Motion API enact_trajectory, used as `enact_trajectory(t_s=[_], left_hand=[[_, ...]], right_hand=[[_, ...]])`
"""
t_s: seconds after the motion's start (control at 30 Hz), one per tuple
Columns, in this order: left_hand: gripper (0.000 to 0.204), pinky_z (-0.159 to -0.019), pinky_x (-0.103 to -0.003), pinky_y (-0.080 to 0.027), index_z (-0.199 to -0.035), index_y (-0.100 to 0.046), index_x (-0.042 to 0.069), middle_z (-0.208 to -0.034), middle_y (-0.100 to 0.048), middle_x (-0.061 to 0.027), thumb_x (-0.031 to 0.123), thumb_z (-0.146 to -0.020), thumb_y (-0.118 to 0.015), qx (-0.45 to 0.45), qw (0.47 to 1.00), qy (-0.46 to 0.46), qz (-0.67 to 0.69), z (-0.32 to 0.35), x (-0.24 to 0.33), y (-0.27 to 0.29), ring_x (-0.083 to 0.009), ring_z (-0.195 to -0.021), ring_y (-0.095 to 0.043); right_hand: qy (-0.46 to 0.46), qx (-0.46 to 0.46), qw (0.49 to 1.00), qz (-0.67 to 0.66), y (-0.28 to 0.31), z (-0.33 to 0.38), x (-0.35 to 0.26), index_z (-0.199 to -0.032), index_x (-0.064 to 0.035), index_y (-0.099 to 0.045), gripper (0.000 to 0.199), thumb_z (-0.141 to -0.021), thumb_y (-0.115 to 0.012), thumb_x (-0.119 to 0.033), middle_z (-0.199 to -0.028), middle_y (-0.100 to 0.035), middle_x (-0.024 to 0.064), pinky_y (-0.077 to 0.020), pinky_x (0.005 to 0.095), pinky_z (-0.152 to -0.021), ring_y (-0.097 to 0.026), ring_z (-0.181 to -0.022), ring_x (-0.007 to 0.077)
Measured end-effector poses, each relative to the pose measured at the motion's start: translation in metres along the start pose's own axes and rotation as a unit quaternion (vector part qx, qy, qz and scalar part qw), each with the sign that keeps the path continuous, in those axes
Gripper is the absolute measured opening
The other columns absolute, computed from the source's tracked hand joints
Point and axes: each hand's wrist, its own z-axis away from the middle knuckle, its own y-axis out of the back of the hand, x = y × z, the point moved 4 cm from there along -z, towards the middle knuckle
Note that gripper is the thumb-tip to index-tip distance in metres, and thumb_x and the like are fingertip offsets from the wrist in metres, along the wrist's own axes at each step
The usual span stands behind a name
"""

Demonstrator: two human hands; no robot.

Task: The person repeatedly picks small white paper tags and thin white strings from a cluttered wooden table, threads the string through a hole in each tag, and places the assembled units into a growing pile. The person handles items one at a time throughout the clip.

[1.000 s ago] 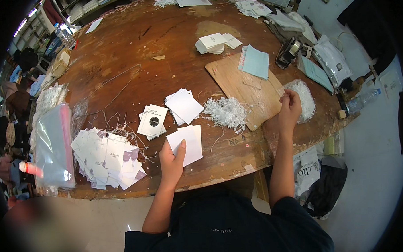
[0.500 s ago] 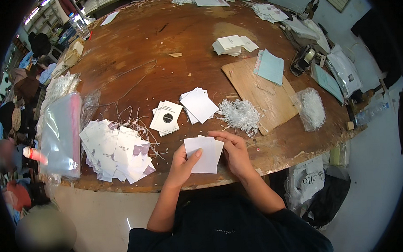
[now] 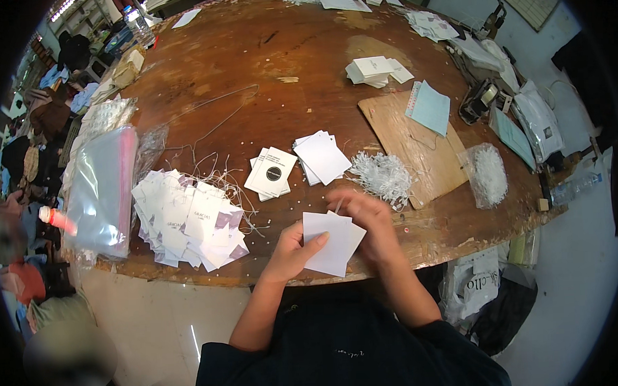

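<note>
At table edge (image 3: 210, 277), both hands grip white cards (image 3: 331, 241).

On your desk (image 3: 263, 52), a clear plastic bag (image 3: 101, 190) lies at the far left. A wooden board (image 3: 406, 149) with a pale blue notepad (image 3: 428, 108) sits right, beside a bag of white strings (image 3: 489, 175). A water bottle (image 3: 138, 25) stands far left.

table (image 3: 250, 66): reddish-brown, worn pale patches | cards (image 3: 331, 241) in hands, lower centre: plain white | tag pile (image 3: 187, 221), centre left: white with purple-grey corners | card stack (image 3: 273, 172), centre: white, black round mark | string bundle (image 3: 383, 175): white | notepad (image 3: 428, 108), upper right: light blue | board (image 3: 409, 148): tan wood | sleeve (image 3: 342, 355): dark navy
</note>
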Motion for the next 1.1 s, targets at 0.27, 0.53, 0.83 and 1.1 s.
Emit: enact_trajectory(t_s=[0.27, 0.53, 0.83, 1.1], left_hand=[[0.030, -0.082, -0.027, -0.051, -0.124, -0.061, -0.003, -0.106, -0.068, -0.0050, 0.016, -0.100, -0.064, 0.098, 0.988, -0.084, -0.079, 0.002, 0.009, 0.004, -0.0092, -0.094, -0.062], [0.030, -0.084, -0.027, -0.050, -0.124, -0.062, -0.003, -0.110, -0.069, -0.0053, 0.014, -0.100, -0.064, 0.218, 0.955, -0.117, -0.163, 0.004, 0.011, 0.019, -0.0091, -0.097, -0.062], [0.028, -0.084, -0.027, -0.050, -0.122, -0.063, -0.003, -0.108, -0.069, -0.0054, 0.013, -0.098, -0.066, 0.239, 0.945, -0.139, -0.175, 0.007, 0.008, 0.018, -0.0090, -0.096, -0.061], [0.028, -0.083, -0.027, -0.050, -0.121, -0.063, -0.004, -0.106, -0.070, -0.0047, 0.011, -0.097, -0.067, 0.239, 0.943, -0.147, -0.179, 0.008, 0.007, 0.017, -0.0088, -0.093, -0.061]], right_hand=[[0.145, 0.112, 0.961, -0.209, 0.020, -0.037, -0.044, -0.122, -0.0010, -0.055, 0.023, -0.102, -0.060, -0.010, -0.100, -0.067, 0.0067, -0.0505, 0.0225, -0.065, -0.060, -0.076, 0.0095], [0.025, 0.077, 0.979, 0.188, -0.035, -0.007, -0.002, -0.105, -0.0022, -0.062, 0.008, -0.101, -0.062, -0.009, -0.085, -0.068, 0.0035, -0.0437, 0.0193, -0.057, -0.054, -0.066, 0.0046], [0.201, 0.057, 0.872, 0.443, -0.054, -0.004, 0.001, -0.096, 0.0018, -0.059, 0.006, -0.094, -0.064, -0.001, -0.085, -0.060, 0.0145, -0.0484, 0.0368, -0.063, -0.060, -0.069, 0.0278], [0.271, 0.035, 0.834, 0.480, -0.059, -0.005, -0.001, -0.099, 0.0026, -0.056, 0.010, -0.092, -0.063, 0.004, -0.090, -0.060, 0.0191, -0.0506, 0.0435, -0.067, -0.061, -0.077, 0.0391]])
